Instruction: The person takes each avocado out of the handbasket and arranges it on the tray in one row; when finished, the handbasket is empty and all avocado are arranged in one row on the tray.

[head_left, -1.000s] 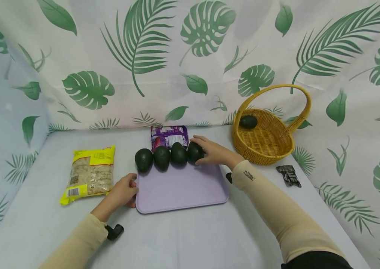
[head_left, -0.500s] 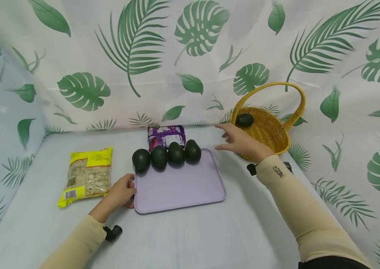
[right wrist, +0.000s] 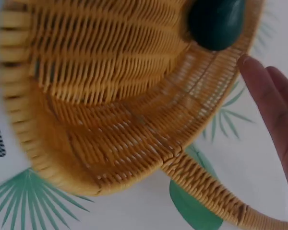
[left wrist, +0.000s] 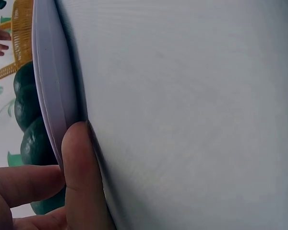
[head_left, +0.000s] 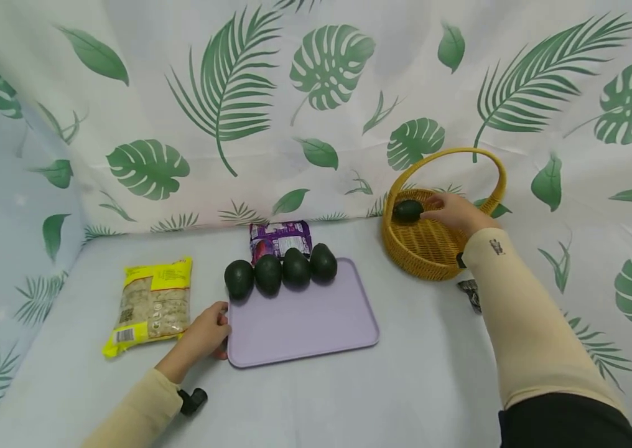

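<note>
Four-sided and lilac, a tray point(head_left: 305, 323) lies on the table, with several dark green avocados point(head_left: 296, 269) in a row along its far edge. My left hand point(head_left: 208, 331) holds the tray's left rim between thumb and fingers, close up in the left wrist view, where fingers point(left wrist: 81, 167) touch the rim. One more avocado point(head_left: 408, 211) lies at the left inside a yellow woven basket point(head_left: 419, 264). Over that basket, my right hand point(head_left: 453, 213) reaches toward the avocado. In the right wrist view its fingers point(right wrist: 269, 96) are extended, with a small gap to the avocado point(right wrist: 216, 24).
A yellow bag of pale food point(head_left: 153, 305) lies left of the tray. Behind the avocados is a purple packet point(head_left: 288, 235). A small black packet point(head_left: 469, 292) is partly hidden by the right sleeve. The basket's tall handle point(head_left: 450, 150) arches above it.
My right hand has let go of the rightmost avocado on the tray and moved right, over the basket to the avocado inside. The left hand stays at the tray's rim.
</note>
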Demonstrator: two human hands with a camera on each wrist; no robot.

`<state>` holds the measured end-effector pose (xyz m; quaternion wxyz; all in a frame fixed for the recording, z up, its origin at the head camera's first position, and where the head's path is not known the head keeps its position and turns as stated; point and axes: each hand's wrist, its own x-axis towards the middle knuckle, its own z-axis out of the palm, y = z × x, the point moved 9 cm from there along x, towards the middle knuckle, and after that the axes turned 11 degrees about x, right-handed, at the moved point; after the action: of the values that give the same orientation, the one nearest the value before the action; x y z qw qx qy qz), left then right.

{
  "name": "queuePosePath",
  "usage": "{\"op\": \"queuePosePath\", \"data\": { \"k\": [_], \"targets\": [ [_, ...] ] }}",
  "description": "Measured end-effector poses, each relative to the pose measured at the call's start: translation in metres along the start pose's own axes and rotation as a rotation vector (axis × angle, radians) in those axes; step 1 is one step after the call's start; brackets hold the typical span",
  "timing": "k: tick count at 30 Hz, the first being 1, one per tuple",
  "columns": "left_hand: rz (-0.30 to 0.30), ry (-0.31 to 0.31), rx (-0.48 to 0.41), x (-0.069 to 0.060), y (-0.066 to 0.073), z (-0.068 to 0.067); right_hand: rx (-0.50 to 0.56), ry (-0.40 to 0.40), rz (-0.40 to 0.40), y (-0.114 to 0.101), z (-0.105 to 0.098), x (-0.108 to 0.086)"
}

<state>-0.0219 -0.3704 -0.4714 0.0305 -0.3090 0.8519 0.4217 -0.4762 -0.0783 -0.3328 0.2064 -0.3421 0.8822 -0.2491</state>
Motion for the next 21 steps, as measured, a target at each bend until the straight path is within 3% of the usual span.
{"op": "queuePosePath", "data": {
  "k": [5, 9, 21],
  "targets": [
    [-0.012, 0.017, 0.004, 0.002, -0.001, -0.001, -0.035, -0.037, 0.085, 0.012, -0.001, 0.025],
    [-0.047, 0.02, 0.016, 0.001, -0.006, 0.0, -0.094, -0.081, 0.074, 0.015, 0.009, 0.045],
    [-0.085, 0.025, 0.001, 0.005, -0.006, -0.003, -0.107, -0.141, 0.075, 0.009, 0.028, 0.104]
  ]
}}
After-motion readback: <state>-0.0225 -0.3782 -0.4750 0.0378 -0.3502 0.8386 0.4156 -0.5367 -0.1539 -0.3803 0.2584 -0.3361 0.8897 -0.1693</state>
